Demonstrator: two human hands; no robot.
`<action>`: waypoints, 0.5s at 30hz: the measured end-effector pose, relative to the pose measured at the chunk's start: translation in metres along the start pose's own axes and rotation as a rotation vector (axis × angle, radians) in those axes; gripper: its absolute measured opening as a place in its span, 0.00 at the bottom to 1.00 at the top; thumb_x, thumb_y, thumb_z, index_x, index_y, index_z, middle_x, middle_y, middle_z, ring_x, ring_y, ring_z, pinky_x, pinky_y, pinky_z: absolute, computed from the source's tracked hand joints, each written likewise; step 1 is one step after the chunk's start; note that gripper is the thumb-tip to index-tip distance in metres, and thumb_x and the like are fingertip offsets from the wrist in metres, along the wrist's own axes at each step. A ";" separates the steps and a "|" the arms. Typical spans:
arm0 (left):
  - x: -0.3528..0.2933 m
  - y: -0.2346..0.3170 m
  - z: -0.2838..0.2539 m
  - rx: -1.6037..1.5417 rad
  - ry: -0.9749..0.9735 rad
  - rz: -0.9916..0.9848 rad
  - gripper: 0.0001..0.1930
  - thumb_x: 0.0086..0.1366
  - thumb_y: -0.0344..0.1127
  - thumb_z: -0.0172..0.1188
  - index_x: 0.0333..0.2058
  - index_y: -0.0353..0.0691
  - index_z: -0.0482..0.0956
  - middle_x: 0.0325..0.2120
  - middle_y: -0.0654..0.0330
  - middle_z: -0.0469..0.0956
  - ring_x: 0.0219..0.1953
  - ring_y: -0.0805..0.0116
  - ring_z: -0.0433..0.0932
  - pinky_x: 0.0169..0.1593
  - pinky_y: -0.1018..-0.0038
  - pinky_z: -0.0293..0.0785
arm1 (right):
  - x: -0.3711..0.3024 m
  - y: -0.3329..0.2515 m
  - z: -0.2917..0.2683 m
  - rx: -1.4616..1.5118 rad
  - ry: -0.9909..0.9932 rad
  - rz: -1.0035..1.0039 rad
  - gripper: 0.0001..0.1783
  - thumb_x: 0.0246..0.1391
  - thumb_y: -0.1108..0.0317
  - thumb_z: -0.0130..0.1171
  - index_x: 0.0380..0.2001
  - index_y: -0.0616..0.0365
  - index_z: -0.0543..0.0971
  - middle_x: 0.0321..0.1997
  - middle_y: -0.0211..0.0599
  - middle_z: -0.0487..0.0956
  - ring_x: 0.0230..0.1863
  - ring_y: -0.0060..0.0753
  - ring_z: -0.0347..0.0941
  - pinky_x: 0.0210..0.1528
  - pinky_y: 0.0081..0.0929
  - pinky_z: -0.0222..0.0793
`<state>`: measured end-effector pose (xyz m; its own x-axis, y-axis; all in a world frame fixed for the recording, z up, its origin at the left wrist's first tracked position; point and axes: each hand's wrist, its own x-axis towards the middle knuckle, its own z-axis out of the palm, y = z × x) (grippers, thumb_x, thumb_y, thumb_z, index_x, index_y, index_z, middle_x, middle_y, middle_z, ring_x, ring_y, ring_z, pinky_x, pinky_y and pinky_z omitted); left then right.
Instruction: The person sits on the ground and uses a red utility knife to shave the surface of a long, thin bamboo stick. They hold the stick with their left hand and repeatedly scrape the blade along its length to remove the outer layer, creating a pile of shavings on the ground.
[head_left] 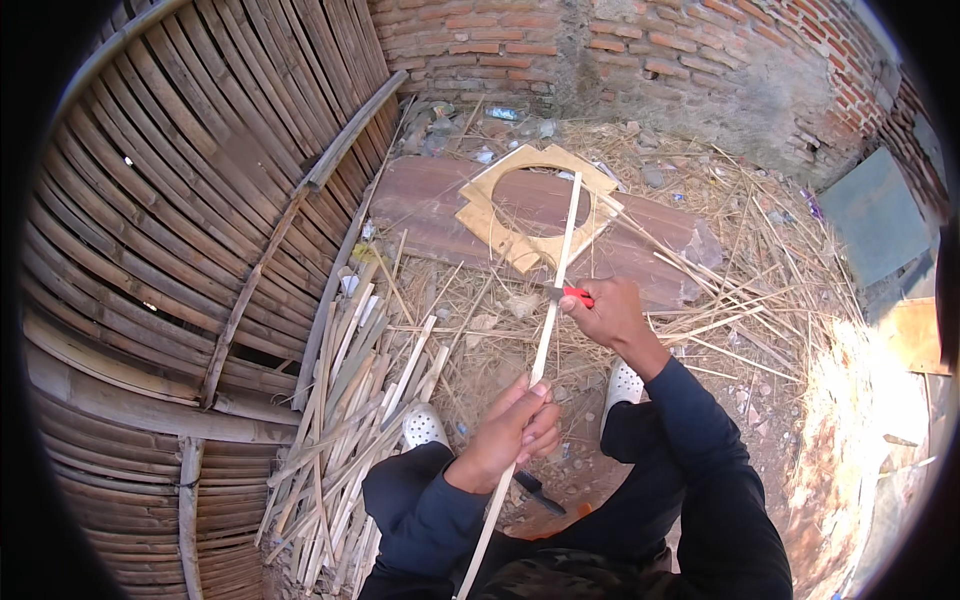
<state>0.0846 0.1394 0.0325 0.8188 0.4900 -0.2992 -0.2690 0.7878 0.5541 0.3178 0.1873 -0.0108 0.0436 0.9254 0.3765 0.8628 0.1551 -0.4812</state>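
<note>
A long, pale bamboo strip runs from beside my lap up and away, tilted slightly right at its far end. My left hand is closed around its lower part. Farther up, my right hand grips a red-handled knife. The knife's dark blade lies across the strip, and my thumb sits near the handle's front. Past the hands, the strip's far end overlaps a yellowish wooden board with a large round hole. That board rests on a reddish-brown sheet on the ground.
Many split strips lie piled at the left beside a bamboo slat wall. Thin shavings litter the ground ahead and right. A brick wall stands behind. Between my feet lies a dark, flat object.
</note>
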 end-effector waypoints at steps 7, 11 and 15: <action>-0.010 0.000 0.001 0.086 -0.044 0.030 0.07 0.75 0.39 0.36 0.36 0.47 0.59 0.14 0.70 0.56 0.11 0.80 0.53 0.19 0.82 0.53 | 0.004 -0.008 0.001 -0.002 -0.013 -0.001 0.38 0.47 0.27 0.51 0.14 0.56 0.78 0.11 0.43 0.72 0.15 0.49 0.72 0.20 0.42 0.66; -0.014 0.004 0.001 0.138 0.030 0.036 0.07 0.75 0.38 0.37 0.36 0.48 0.61 0.14 0.70 0.56 0.10 0.80 0.52 0.21 0.82 0.53 | -0.003 -0.007 0.009 0.037 -0.016 -0.001 0.39 0.46 0.26 0.51 0.14 0.56 0.77 0.11 0.44 0.72 0.16 0.49 0.72 0.20 0.42 0.65; -0.019 0.011 0.009 0.258 0.066 0.061 0.07 0.75 0.38 0.37 0.35 0.47 0.60 0.14 0.69 0.56 0.11 0.80 0.53 0.21 0.82 0.52 | -0.016 -0.040 0.000 0.026 -0.072 -0.180 0.39 0.46 0.27 0.51 0.13 0.56 0.77 0.11 0.45 0.71 0.15 0.50 0.71 0.19 0.42 0.64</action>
<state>0.0709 0.1352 0.0510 0.7681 0.5635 -0.3041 -0.1717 0.6388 0.7500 0.2821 0.1668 0.0024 -0.1473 0.9040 0.4013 0.8401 0.3285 -0.4317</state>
